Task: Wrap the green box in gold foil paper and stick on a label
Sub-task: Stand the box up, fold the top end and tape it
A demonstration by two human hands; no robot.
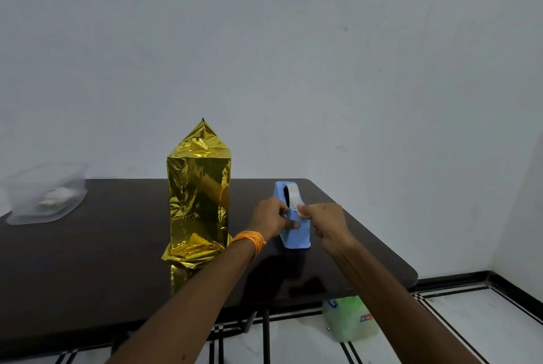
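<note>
A dark, glossy desk (102, 246) stands against a plain pale wall. At its far left edge sits a clear plastic container (44, 193) with something pale inside, blurred beyond telling. On the tiled floor under the desk's right corner stands a translucent green-and-white plastic jug (349, 319). It carries a small red-and-blue label, too small to read.

Right of centre on the desk is a light blue tape dispenser (296, 235) holding a roll of clear tape (289, 191). Both arms reach in from the bottom edge to meet at it. Nothing lies between the arms and the dispenser.

The left grip (269, 218) is clenched on the dispenser, fingers curled round its left side and thumb across the near face. An orange thread band (251, 241) circles that wrist. The right grip (323, 222) pinches the loose end of the tape between thumb and fingertip at the dispenser's near top edge, the other fingers curled under.

The foil-wrapped box (198, 196) stands upright on the desk just left of the left grip — neither grip touches it. It is tall and narrow, covered entirely in crinkled gold foil. The foil is gathered to a peak at the top and flares loosely onto the desk at the bottom, close to the banded wrist — whether they touch cannot be told. No label shows on the sides in view.
</note>
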